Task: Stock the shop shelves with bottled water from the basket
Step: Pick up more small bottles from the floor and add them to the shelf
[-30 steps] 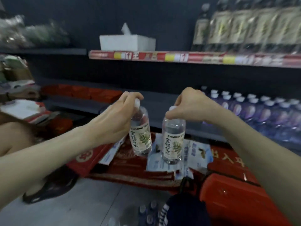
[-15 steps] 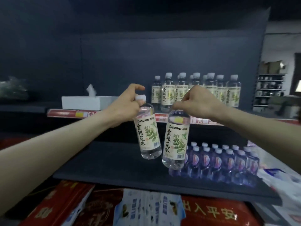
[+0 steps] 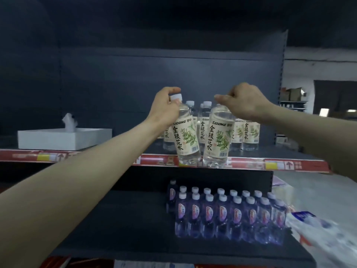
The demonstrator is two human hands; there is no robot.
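Bottles hang pinched by the caps, one under the left hand point(image 3: 164, 107) and one point(image 3: 217, 138) under the right hand point(image 3: 245, 105), bases level with the upper shelf's red edge point(image 3: 251, 164), unplaced, more same-label stock point(image 3: 249, 132) standing behind both grips.

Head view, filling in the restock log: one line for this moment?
left hand: holds bottle by cap | right hand: holds second bottle by cap | both at upper shelf front edge | not released
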